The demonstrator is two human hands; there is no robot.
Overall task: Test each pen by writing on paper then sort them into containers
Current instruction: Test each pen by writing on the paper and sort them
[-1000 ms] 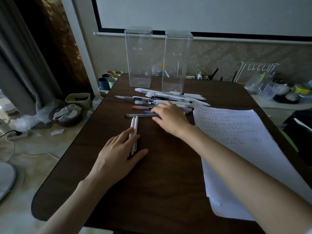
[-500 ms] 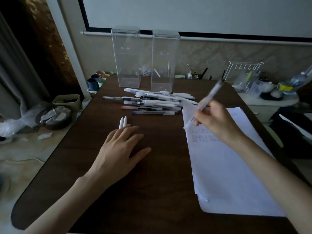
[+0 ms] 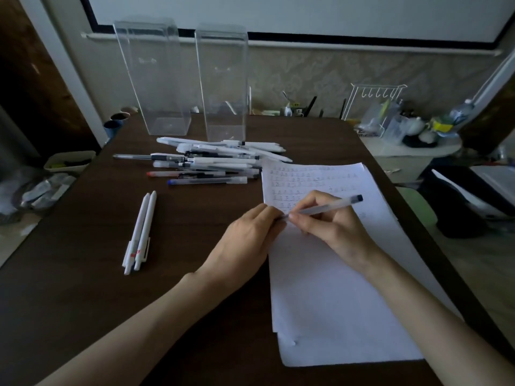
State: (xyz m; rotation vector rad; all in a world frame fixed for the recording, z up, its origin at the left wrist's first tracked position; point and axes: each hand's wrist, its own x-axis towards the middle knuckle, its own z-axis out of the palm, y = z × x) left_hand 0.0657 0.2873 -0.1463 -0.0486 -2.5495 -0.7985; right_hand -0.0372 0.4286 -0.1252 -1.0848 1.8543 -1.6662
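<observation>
Right hand (image 3: pixel 331 227) pinches a translucent pen (image 3: pixel 328 208) above the paper (image 3: pixel 334 302), its dark end raised to the right. Left hand (image 3: pixel 248 240) curls its fingers on the pen's near end. Beyond lies a pile of pens (image 3: pixel 217 160), with two white pens (image 3: pixel 140 232) apart at left. Clear containers (image 3: pixel 156 79) stand upright at the far side of the table (image 3: pixel 83 302).

Clear pen (image 3: pixel 326 208): dark end, held at a slant over the paper (image 3: pixel 334 302), a white sheet with rows of marks. Pile of pens (image 3: pixel 217 162): lying just before two upright clear containers (image 3: pixel 156 79). Two white pens (image 3: pixel 142 232): side by side, left of the paper.
</observation>
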